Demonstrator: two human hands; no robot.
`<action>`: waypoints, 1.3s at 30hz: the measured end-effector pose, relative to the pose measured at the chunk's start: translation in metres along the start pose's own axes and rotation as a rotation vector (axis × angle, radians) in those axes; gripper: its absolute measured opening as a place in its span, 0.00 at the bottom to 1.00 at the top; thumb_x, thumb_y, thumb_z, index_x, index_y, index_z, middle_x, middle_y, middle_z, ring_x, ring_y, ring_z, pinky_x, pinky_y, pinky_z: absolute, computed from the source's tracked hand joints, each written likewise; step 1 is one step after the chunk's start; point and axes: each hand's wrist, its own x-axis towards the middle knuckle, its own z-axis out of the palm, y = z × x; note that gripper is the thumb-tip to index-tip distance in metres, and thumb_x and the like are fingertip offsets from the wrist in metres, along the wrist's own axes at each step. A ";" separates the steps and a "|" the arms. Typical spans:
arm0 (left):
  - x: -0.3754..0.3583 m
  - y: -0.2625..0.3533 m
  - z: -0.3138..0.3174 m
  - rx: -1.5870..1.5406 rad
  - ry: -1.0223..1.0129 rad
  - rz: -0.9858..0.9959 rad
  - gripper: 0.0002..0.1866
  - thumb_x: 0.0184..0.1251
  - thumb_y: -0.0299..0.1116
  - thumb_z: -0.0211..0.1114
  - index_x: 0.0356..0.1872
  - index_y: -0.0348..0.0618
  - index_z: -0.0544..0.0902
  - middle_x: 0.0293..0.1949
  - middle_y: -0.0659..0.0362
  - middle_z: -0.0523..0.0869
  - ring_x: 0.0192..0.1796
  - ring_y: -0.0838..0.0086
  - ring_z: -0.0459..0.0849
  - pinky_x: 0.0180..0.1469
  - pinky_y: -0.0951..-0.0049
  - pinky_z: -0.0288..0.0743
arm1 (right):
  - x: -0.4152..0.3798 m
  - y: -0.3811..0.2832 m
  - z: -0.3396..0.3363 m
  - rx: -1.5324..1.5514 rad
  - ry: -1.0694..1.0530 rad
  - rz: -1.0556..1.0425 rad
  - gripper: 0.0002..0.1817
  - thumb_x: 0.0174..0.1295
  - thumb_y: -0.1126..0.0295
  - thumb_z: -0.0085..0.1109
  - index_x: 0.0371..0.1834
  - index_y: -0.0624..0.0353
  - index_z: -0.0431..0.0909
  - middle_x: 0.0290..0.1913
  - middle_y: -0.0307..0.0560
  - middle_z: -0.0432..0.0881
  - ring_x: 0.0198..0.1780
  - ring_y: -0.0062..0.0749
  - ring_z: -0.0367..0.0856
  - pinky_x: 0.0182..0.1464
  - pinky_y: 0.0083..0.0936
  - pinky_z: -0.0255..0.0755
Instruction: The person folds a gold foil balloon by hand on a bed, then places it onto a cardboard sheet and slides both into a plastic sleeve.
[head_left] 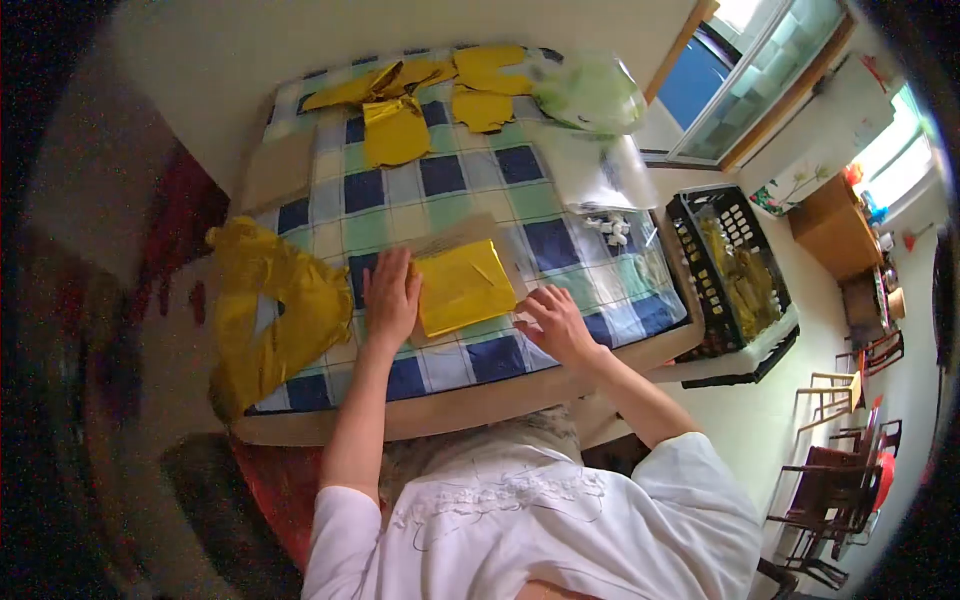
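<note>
A folded rectangle of shiny yellow foil sheet (pixel 464 288) lies on the checked cloth in front of me, with a flat piece of cardboard (pixel 470 232) partly under its far side. My left hand (pixel 392 298) rests flat along the foil's left edge, fingers stretched out. At the right edge, my right hand (pixel 556 324) has its fingers bent and apart, the tips close to the near right corner; whether they touch it is hard to see. A crumpled yellow foil piece (pixel 275 310) with a hole hangs over the table's left side.
The checked cloth (pixel 445 178) covers the table. Several yellow foil pieces (pixel 398 130) lie at the back, beside a clear plastic bag (pixel 592 92) and plastic sheets (pixel 600 170). Small white pieces (pixel 612 230) sit at right. A black crate (pixel 712 262) holding yellow material stands beyond the right edge.
</note>
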 end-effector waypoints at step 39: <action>-0.021 0.067 0.002 0.114 -0.147 0.318 0.31 0.51 0.26 0.62 0.62 0.44 0.69 0.62 0.48 0.70 0.68 0.53 0.64 0.69 0.50 0.54 | -0.063 0.145 -0.049 -0.286 0.461 0.783 0.04 0.58 0.73 0.55 0.33 0.61 0.75 0.36 0.55 0.76 0.36 0.50 0.78 0.38 0.39 0.73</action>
